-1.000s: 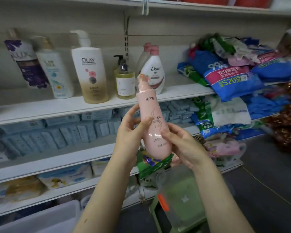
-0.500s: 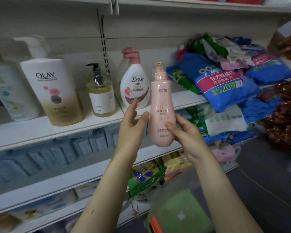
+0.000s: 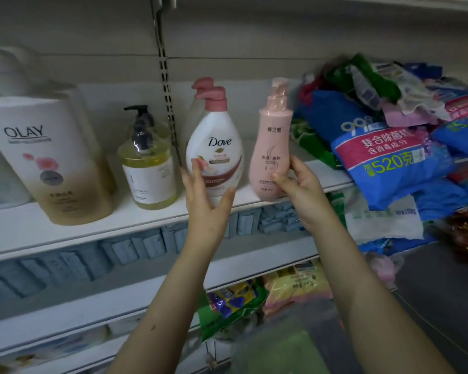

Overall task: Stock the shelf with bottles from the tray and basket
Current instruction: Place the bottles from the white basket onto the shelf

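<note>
A pink pump bottle (image 3: pixel 270 147) stands upright at the white shelf (image 3: pixel 73 225), its base at the front edge, right of the Dove bottle (image 3: pixel 215 147). My right hand (image 3: pixel 299 187) grips the pink bottle's lower right side with thumb and fingers. My left hand (image 3: pixel 206 203) is off the pink bottle, fingers spread, cupped against the front of the Dove bottle. Further left stand a yellow soap dispenser (image 3: pixel 149 168) and a large Olay bottle (image 3: pixel 54 157).
Blue and green bagged goods (image 3: pixel 389 155) are piled on the shelf just right of the pink bottle. Blue packets (image 3: pixel 135 247) fill the shelf below, and snack bags (image 3: pixel 233 306) lie lower down. A blurred green basket (image 3: pixel 281 349) sits under my arms.
Both hands carried the pink bottle up and forward to the shelf beside the Dove bottle. My left hand let go of it and moved onto the Dove bottle.
</note>
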